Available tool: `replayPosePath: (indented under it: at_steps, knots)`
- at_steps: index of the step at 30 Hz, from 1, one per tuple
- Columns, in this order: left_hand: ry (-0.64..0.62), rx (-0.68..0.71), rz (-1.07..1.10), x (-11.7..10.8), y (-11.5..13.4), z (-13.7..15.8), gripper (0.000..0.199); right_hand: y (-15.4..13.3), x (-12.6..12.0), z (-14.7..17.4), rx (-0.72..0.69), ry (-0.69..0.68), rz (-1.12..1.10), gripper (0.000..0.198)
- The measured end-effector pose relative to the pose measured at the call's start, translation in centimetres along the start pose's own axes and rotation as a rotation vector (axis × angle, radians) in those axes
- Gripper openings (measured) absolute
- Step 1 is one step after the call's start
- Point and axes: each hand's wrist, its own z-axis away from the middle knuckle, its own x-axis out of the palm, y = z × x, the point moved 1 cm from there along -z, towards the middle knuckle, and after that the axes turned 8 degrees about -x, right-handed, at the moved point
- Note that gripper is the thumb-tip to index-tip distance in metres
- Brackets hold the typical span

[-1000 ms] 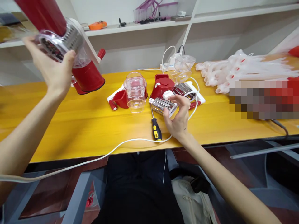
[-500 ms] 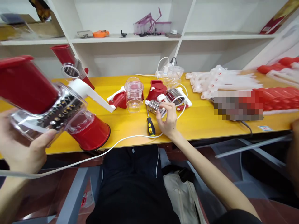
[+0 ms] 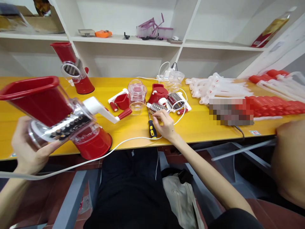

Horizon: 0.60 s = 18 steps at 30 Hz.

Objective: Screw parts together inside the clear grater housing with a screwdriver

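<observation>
My left hand (image 3: 33,149) is wrapped round the clear drum housing of a red rotary grater (image 3: 92,143), its thumb lying along the front. A metal drum shows inside, below the red hopper (image 3: 40,98), and a white crank (image 3: 102,111) with a red knob points right. My right hand (image 3: 165,125) is over the table's middle, thumb and index finger bent close together beside a loose metal grating drum (image 3: 157,107). Whether they pinch anything is hard to see. Just left of them lies a black-and-yellow screwdriver (image 3: 152,128).
Another red grater (image 3: 73,71) stands at the back left. Clear housings (image 3: 137,92), a red base (image 3: 158,93) and a second drum (image 3: 175,100) lie mid-table. A white cable (image 3: 128,139) crosses the front edge. White plastic parts (image 3: 216,86) and red ones (image 3: 274,106) fill the right; a person's arm (image 3: 289,159) is there.
The view has shifted slightly. The grater in my left hand appears lower and farther right, its red crank knob now plainer. My right hand's fingers have drawn closer together beside the loose drum.
</observation>
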Motion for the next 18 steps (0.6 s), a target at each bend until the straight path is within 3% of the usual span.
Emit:
replayPosePath:
  at_steps: [5,10,18]
  knots:
    - [-0.262,0.115,0.283,3.3,-0.6,-1.6,0.081,-1.4,-1.1,1.6,-0.077,-0.104,-0.039,0.051]
    - [-0.419,0.226,0.360,6.2,0.6,-2.9,0.078,-1.7,-2.0,2.6,-0.099,-0.159,-0.049,0.049]
    - [-0.497,0.141,0.393,11.1,2.0,-3.4,0.074,-1.3,-2.2,2.7,-0.063,-0.194,-0.039,0.051]
